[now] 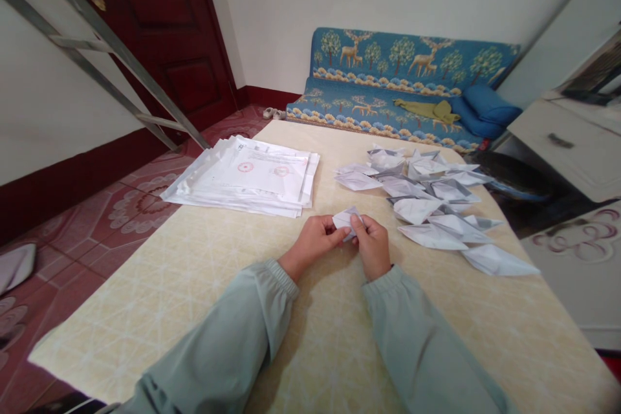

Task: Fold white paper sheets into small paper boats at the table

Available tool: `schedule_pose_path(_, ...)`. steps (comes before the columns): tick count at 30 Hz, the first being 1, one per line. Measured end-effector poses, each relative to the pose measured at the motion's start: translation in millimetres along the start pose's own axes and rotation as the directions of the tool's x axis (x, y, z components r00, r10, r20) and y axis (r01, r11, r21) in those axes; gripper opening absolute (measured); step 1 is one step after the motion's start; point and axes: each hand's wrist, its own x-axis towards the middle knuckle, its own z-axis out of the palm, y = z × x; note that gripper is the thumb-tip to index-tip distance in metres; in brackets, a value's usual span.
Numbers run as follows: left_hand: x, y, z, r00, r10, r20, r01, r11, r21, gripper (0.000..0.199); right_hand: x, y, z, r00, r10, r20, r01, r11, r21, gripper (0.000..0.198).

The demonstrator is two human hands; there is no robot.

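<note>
A small folded piece of white paper is held between both hands over the middle of the table. My left hand pinches its left side, thumb on top. On the right side, my right hand grips it with the thumb pressed on its face. The fingers beneath the paper are partly hidden. To the right lie several folded paper boats in a loose cluster. A stack of printed paper sheets, the top one bearing red stamps, rests to the left beyond my left hand.
A pale yellow patterned cloth covers the table. Behind it stands a blue sofa with a deer print and an olive cloth. A metal ladder leans at the left by a dark red door. White cabinets stand at right.
</note>
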Motion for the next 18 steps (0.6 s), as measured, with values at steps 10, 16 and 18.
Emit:
schedule_pose_path(10,-0.2,3.2,-0.8,1.0,0.013,0.015,-0.013,1.0,0.007,0.038,0.3,0.6,-0.3,1.0,0.004,0.0,-0.004,1.0,-0.007,0.035)
schedule_pose_path(16,-0.6,4.1,-0.4,1.0,0.006,0.009,-0.006,1.0,-0.016,0.038,0.1,3.3,0.0,1.0,0.003,0.002,-0.003,1.0,0.013,0.037)
schedule_pose_path(18,-0.9,4.8,-0.6,1.0,0.008,0.011,-0.008,1.0,-0.018,0.037,0.2,2.9,0.2,1.0,0.003,-0.001,-0.003,1.0,0.014,0.036)
